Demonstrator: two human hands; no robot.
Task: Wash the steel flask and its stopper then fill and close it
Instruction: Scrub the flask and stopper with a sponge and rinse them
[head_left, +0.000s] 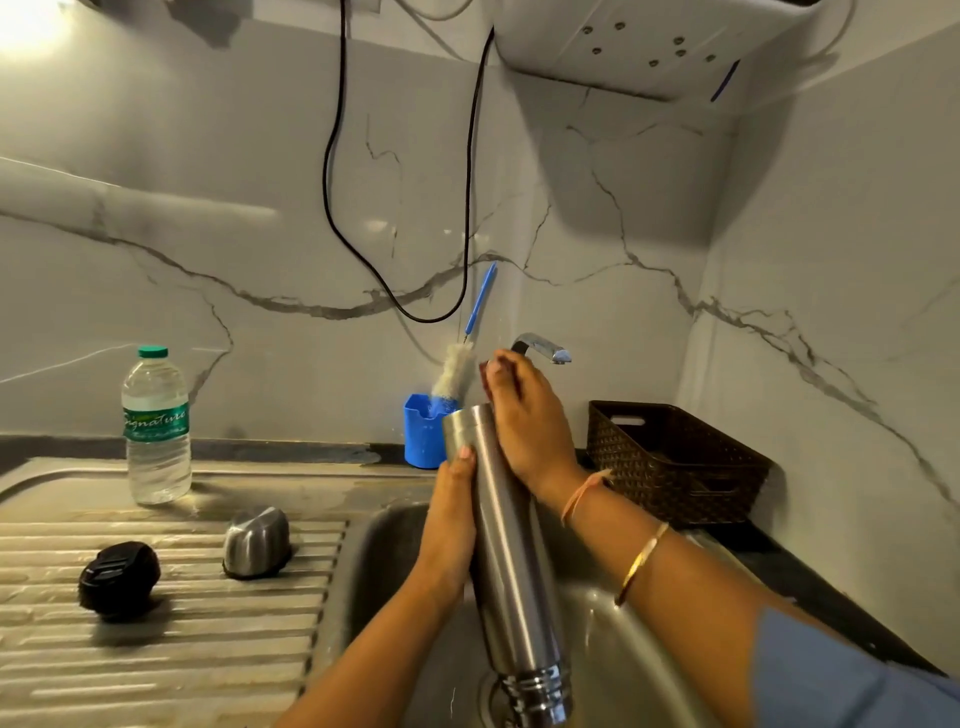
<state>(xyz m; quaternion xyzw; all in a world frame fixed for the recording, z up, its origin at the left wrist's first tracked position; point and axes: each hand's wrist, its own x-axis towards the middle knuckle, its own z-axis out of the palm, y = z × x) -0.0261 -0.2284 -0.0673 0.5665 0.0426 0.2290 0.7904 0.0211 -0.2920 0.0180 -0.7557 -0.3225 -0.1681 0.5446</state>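
The steel flask (506, 545) is upside down over the sink (639, 670), its threaded mouth pointing at the drain. My left hand (451, 525) grips its left side, thumb on the steel near the base. My right hand (524, 415) lies against the flask's upper right side, fingers reaching toward the tap (543, 347). No water stream is visible from the tap. On the drainboard (171, 649) lie the black stopper (119, 578) and the steel cap (257, 541), apart from both hands.
A plastic water bottle (156, 428) stands at the back of the drainboard. A blue holder (423, 434) with a bottle brush (457, 371) sits behind the flask. A brown basket (675, 462) is on the counter at right. A black cable (332, 208) hangs on the wall.
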